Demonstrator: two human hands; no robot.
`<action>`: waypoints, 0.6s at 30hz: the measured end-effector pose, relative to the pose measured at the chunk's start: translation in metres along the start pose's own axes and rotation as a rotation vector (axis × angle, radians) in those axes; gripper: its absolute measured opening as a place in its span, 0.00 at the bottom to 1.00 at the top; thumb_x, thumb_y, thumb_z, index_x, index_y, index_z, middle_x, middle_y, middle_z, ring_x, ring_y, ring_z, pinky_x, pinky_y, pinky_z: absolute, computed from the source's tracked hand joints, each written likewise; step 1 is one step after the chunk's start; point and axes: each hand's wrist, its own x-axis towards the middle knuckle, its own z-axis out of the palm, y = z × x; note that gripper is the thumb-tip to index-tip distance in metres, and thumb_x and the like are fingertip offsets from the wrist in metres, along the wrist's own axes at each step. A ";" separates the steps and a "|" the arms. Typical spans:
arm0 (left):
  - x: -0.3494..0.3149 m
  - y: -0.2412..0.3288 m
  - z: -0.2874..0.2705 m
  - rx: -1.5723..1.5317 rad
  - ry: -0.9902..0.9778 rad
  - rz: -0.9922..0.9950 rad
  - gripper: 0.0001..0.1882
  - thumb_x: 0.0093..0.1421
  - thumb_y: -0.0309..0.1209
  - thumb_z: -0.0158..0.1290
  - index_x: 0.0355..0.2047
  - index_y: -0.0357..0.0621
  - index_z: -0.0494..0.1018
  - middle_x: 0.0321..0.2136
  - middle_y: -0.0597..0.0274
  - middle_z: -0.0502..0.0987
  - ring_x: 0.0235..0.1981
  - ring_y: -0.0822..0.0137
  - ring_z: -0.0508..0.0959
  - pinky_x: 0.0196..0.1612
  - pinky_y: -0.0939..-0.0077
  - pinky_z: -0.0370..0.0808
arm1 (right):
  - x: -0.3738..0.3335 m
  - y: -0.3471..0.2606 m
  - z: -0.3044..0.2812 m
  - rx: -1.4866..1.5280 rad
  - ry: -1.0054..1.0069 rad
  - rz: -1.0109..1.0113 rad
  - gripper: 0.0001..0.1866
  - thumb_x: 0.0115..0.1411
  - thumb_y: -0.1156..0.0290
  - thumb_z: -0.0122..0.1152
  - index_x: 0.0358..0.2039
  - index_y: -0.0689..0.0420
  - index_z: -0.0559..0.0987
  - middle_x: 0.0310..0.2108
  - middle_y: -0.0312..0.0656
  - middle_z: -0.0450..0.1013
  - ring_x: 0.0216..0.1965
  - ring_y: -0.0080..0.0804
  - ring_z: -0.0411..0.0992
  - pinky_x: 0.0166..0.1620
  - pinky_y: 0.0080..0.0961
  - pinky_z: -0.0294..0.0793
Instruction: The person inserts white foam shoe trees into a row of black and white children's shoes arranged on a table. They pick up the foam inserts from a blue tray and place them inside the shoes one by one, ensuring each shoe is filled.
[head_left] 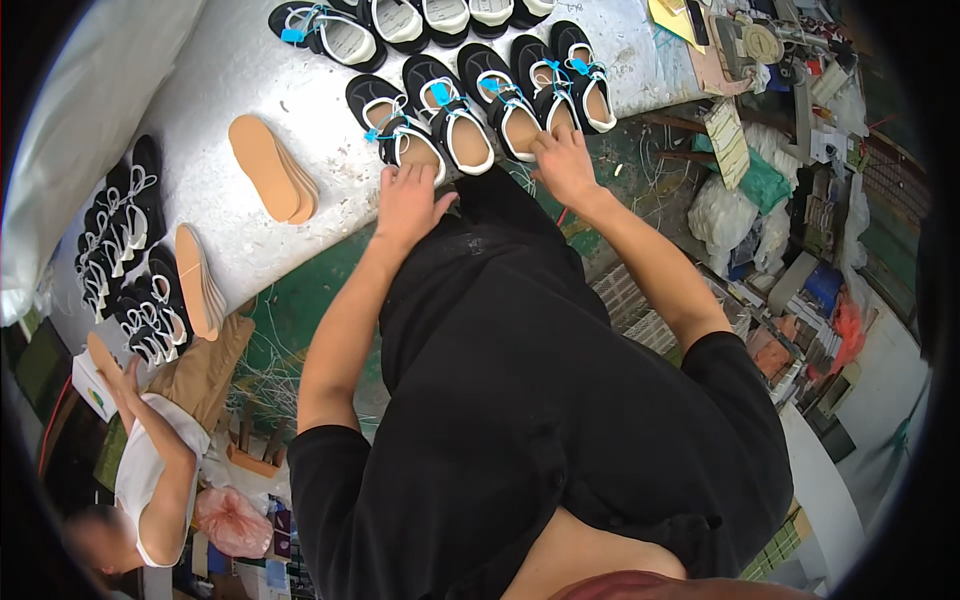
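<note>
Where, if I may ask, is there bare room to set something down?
The table is bare between the upper insole stack and lower insole stack, and between the former and the front shoes. Those shoes crowd the edge by the left hand and right hand.

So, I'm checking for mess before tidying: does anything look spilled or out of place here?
Yes: tangled pale threads litter the green floor beside the table, looking like stray waste. Blue-tagged black sneakers stand in a tidy row; no spill shows.
</note>
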 end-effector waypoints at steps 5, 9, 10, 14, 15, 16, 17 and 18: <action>0.018 0.003 0.013 0.009 -0.129 -0.084 0.13 0.54 0.37 0.68 0.36 0.46 0.79 0.34 0.60 0.83 0.41 0.59 0.81 0.54 0.54 0.64 | 0.016 0.038 0.039 -0.009 -0.142 -0.188 0.08 0.55 0.71 0.63 0.36 0.51 0.86 0.39 0.32 0.80 0.56 0.35 0.70 0.57 0.42 0.66; 0.023 0.019 0.017 0.177 -0.254 -0.199 0.14 0.56 0.39 0.67 0.38 0.46 0.82 0.36 0.58 0.85 0.45 0.59 0.82 0.56 0.48 0.63 | 0.028 0.020 0.017 -0.066 -0.390 -0.183 0.11 0.58 0.70 0.63 0.42 0.52 0.85 0.44 0.36 0.81 0.61 0.38 0.68 0.62 0.59 0.62; 0.025 0.018 0.016 0.159 -0.238 -0.194 0.14 0.56 0.39 0.68 0.37 0.45 0.82 0.36 0.56 0.84 0.44 0.57 0.82 0.56 0.47 0.64 | 0.028 0.021 0.015 -0.044 -0.345 -0.207 0.14 0.58 0.68 0.64 0.45 0.54 0.83 0.46 0.38 0.80 0.61 0.38 0.68 0.62 0.60 0.61; 0.025 0.012 0.008 0.172 -0.254 -0.200 0.18 0.54 0.42 0.70 0.38 0.44 0.81 0.39 0.55 0.83 0.47 0.55 0.80 0.57 0.47 0.63 | -0.002 0.057 0.000 0.204 0.163 -0.157 0.15 0.56 0.65 0.69 0.42 0.55 0.80 0.41 0.39 0.75 0.54 0.38 0.68 0.59 0.48 0.63; 0.027 0.017 0.005 0.216 -0.218 -0.203 0.19 0.53 0.42 0.70 0.40 0.45 0.81 0.40 0.56 0.83 0.48 0.56 0.79 0.58 0.48 0.63 | -0.010 0.070 0.009 0.111 0.110 -0.162 0.13 0.55 0.65 0.68 0.40 0.55 0.81 0.40 0.38 0.76 0.55 0.37 0.68 0.59 0.48 0.63; 0.029 0.024 0.002 0.260 -0.184 -0.203 0.21 0.53 0.43 0.70 0.42 0.45 0.80 0.41 0.57 0.82 0.50 0.57 0.78 0.58 0.48 0.63 | -0.016 0.084 0.025 0.019 0.056 -0.165 0.11 0.55 0.66 0.67 0.38 0.54 0.82 0.39 0.37 0.77 0.55 0.36 0.68 0.59 0.47 0.63; 0.037 0.043 -0.011 0.167 -0.143 -0.311 0.26 0.52 0.43 0.71 0.46 0.45 0.76 0.44 0.57 0.78 0.52 0.55 0.74 0.58 0.51 0.63 | -0.015 0.093 0.036 -0.073 0.002 -0.172 0.09 0.54 0.67 0.66 0.36 0.54 0.84 0.37 0.36 0.78 0.55 0.36 0.68 0.59 0.47 0.63; 0.040 0.051 -0.007 0.156 -0.051 -0.219 0.26 0.52 0.43 0.71 0.46 0.46 0.75 0.45 0.58 0.77 0.52 0.55 0.74 0.57 0.51 0.63 | -0.012 0.099 0.038 -0.073 -0.072 -0.203 0.07 0.54 0.67 0.66 0.34 0.53 0.85 0.35 0.36 0.79 0.55 0.35 0.68 0.60 0.47 0.63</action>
